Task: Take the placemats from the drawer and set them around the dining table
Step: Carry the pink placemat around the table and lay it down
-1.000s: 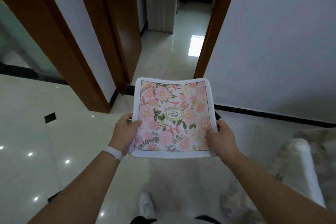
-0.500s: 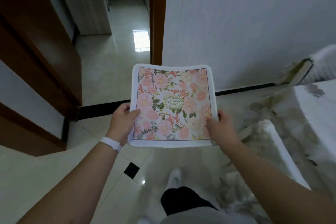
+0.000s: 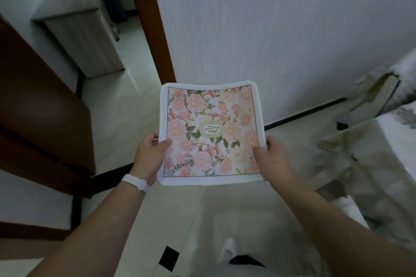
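Placemats (image 3: 211, 132) in transit: you hold the floral mats level at 12 o'clock above the tiled floor (image 3: 121, 123), none yet laid. Your left hand (image 3: 149, 159) grips the 9 o'clock edge, thumb on top and fingers (image 3: 151, 138) clamped round the border. Your right hand (image 3: 274, 161) pinches the 3 o'clock edge the same way. Whether this is one mat or a pile cannot be told. What looks like the cloth-draped desk (image 3: 396, 139) shows at 3 o'clock, well apart from the mats, and a white wall (image 3: 270, 29) fills 12 o'clock. The carry from drawer to desk appears to be the step in hand. Next you likely need to turn toward 3 o'clock, reach the desk edge and free one hand to lay a mat flat.
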